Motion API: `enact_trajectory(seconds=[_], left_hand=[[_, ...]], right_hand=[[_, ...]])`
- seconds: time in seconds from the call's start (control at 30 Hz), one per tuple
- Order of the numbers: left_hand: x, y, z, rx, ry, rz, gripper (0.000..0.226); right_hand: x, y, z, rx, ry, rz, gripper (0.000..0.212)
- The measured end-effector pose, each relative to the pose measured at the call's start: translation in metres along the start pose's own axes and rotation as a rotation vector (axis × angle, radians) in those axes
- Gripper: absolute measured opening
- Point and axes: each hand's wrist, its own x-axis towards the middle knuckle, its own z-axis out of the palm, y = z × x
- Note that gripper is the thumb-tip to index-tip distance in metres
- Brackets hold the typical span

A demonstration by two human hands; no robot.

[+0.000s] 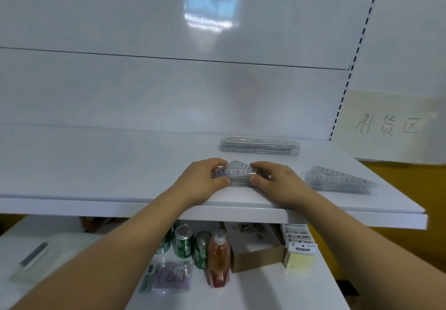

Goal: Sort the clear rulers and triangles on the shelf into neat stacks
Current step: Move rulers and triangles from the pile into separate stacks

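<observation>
A small stack of clear triangles (238, 172) lies near the front edge of the white shelf (96, 165). My left hand (201, 181) grips its left end and my right hand (277, 182) grips its right end, fingers curled over the top and thumbs against the near side. A neat stack of clear straight rulers (260, 145) lies farther back against the wall. Another stack of clear triangles (336, 180) rests to the right, close to the shelf's right end.
The lower shelf holds green cans (184, 241), an orange bottle (219, 257), an open cardboard box (255, 249), yellow sticky-note packs (300, 255) and a purple packet (172, 277). A paper sign with handwriting (388, 126) hangs at the right.
</observation>
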Motion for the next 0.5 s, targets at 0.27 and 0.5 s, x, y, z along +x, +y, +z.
enact_trajectory(seconds=[0.27,0.5], left_hand=[[-0.0046,0.0033,0.0011,0.032,-0.051,0.017,0.062],[-0.0072,0.0040,-0.0026,-0.020,-0.021,-0.001,0.057]], right_hand=[[0.0016,0.0063,-0.0004,0.014,-0.037,-0.053,0.059],[0.0025,0.0089,-0.0010,0.039,-0.113,-0.088,0.061]])
